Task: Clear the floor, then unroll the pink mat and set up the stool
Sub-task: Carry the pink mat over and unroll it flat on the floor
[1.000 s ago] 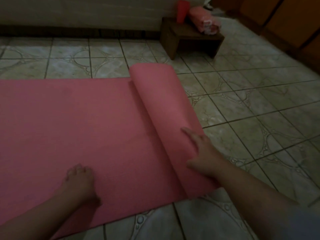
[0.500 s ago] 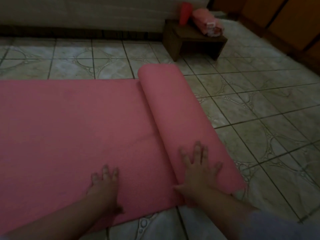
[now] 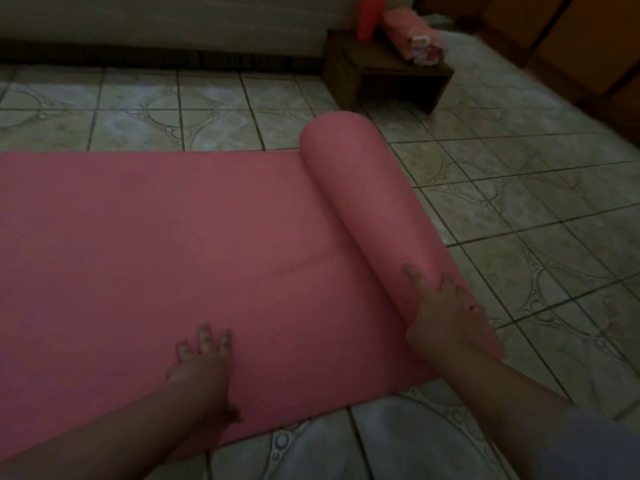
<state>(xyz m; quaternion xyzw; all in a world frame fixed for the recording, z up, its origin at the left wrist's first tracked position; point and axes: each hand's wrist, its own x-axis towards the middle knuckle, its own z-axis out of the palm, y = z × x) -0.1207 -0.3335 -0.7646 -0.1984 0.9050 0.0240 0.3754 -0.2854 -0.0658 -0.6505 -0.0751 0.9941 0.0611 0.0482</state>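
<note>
**Pink mat rolls on, most of it now flat**

Pink foam mat (image 3: 173, 244) lies spread across the patterned tile floor (image 3: 519, 202) to the left of both hands, and its rolled end (image 3: 367, 202) sits under the right hand (image 3: 446, 313). Compared with a second ago, the roll has travelled further right and more flat mat shows between the two hands; the roll also looks thinner. The right hand is open, palm draped over the near end of the roll, fingers spread, pushing rather than gripping. The left hand (image 3: 204, 355) is also open, pressed flat on the unrolled part near its front edge, holding nothing. My judgement: unrolling is well along but not finished, since a fair coil remains. Beyond the far end of the roll stands the low dark wooden stool (image 3: 388, 77), carrying a red cup (image 3: 369, 15) and a folded pink cloth (image 3: 412, 32), so setting it up is not yet done.
</note>
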